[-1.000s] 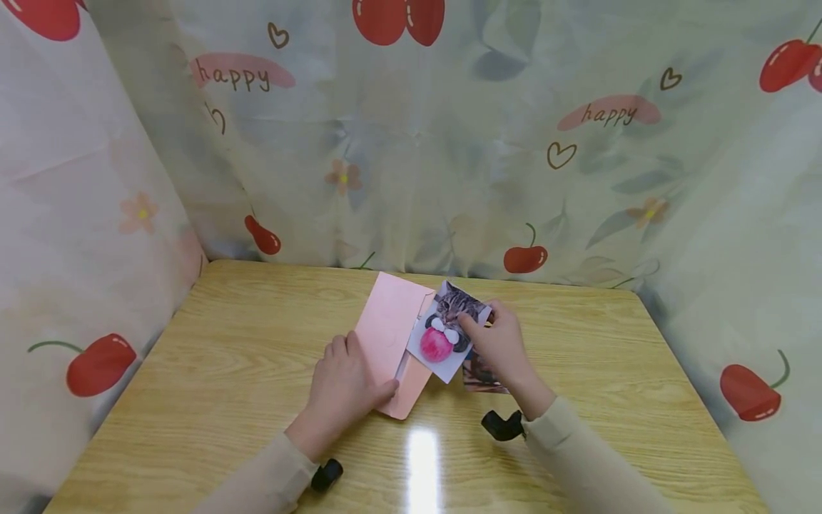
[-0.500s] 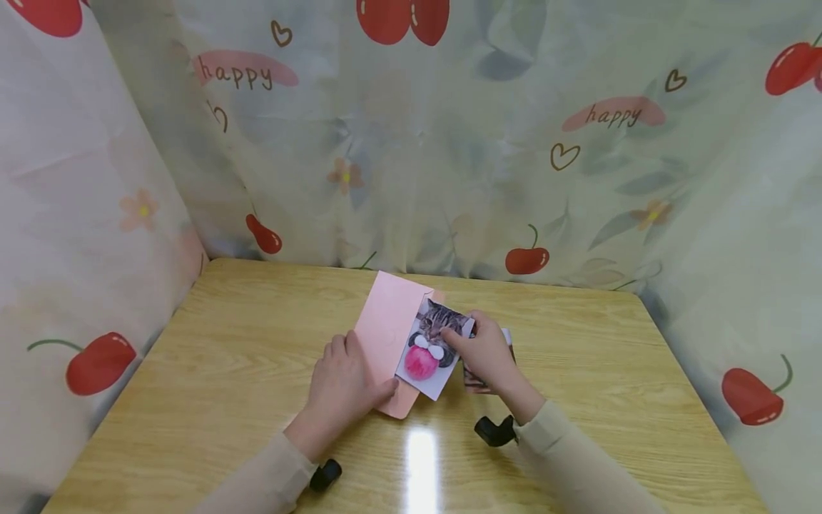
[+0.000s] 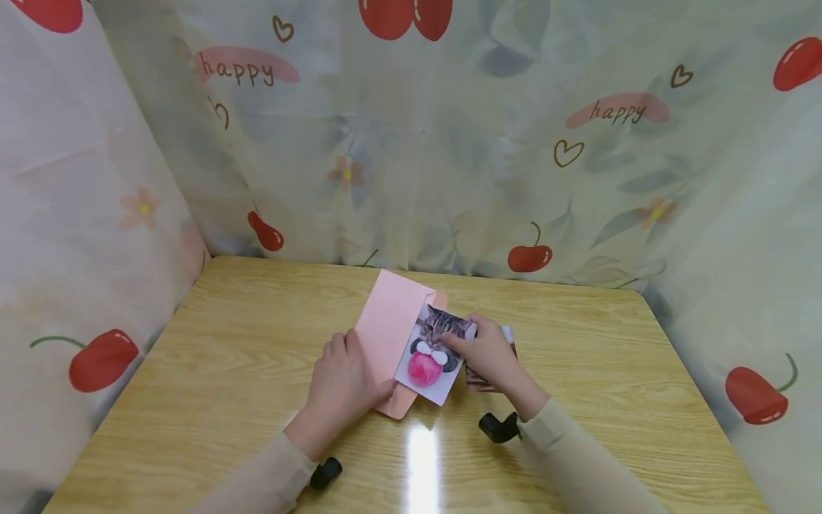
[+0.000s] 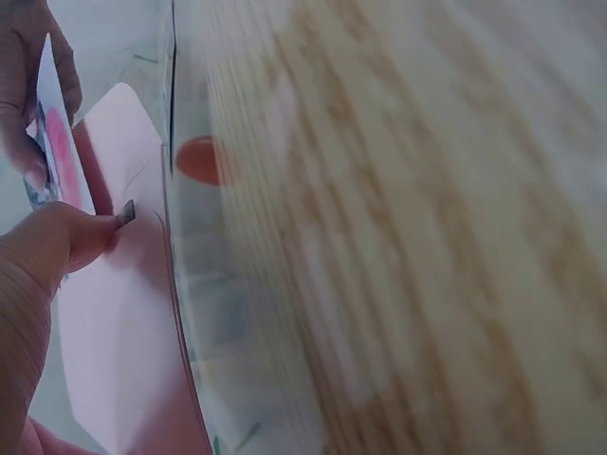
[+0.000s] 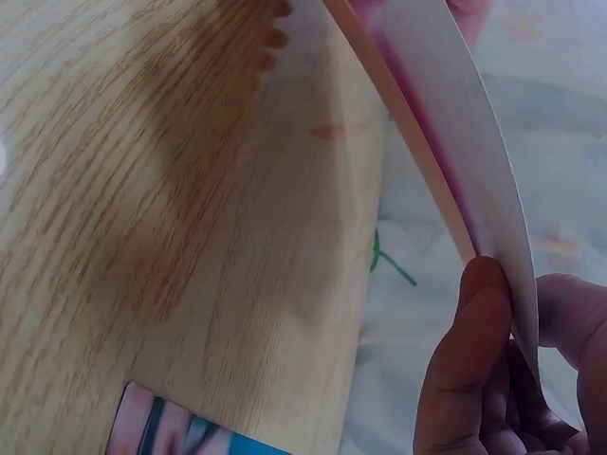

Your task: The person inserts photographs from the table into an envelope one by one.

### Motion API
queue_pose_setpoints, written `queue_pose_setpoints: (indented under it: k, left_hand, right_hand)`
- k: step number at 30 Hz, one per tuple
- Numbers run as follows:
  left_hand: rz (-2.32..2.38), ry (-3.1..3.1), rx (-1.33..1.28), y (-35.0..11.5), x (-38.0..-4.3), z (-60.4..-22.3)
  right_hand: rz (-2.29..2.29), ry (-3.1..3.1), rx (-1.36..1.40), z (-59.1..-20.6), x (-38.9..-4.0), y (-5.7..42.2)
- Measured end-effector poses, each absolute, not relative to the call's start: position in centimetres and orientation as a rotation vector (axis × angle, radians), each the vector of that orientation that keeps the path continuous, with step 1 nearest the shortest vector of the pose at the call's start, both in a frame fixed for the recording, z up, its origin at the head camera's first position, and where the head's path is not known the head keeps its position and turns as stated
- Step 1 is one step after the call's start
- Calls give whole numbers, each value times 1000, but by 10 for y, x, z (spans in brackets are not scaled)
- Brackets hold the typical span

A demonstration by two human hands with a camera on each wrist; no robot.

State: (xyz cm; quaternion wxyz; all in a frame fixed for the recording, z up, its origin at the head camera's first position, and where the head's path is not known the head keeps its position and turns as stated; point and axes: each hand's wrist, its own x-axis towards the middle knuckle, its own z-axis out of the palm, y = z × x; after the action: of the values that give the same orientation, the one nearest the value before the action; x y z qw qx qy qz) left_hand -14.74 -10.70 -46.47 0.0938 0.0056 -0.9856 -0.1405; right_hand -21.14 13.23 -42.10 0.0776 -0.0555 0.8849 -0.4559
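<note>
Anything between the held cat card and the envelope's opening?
Nothing visible stands between the cat card and the opening of the pink envelope; the thumb of the left hand, near the opening's lower end, might catch a corner.

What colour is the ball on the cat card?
The ball is pink, clearest in the head view.

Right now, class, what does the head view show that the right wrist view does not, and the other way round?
Only the head view: the printed cat on the held card, a clear look at the left hand on the pink envelope, and the "happy" lettering.

Only the right wrist view: bent fingers on the card side hidden from the head camera, and a blue patch on the second card.

Both: the right hand gripping the held card, part of the second card, the wooden table and the patterned cloth.
</note>
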Motion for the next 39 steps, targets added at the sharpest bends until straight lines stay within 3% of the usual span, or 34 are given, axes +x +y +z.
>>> queue_pose_setpoints:
  k: [11, 26, 39]
  left_hand:
    - [-471, -2935, 1, -105, -148, -463]
    - [-433, -2913, 57, -108, -149, -467]
    - [-525, -2918, 69, -105, -150, -462]
  right_hand:
    - [-1310, 2658, -237, -420, -210, 128]
    - [-1715, 2351, -220, -404, -196, 121]
    - [-1729, 2399, -156, -425, -200, 115]
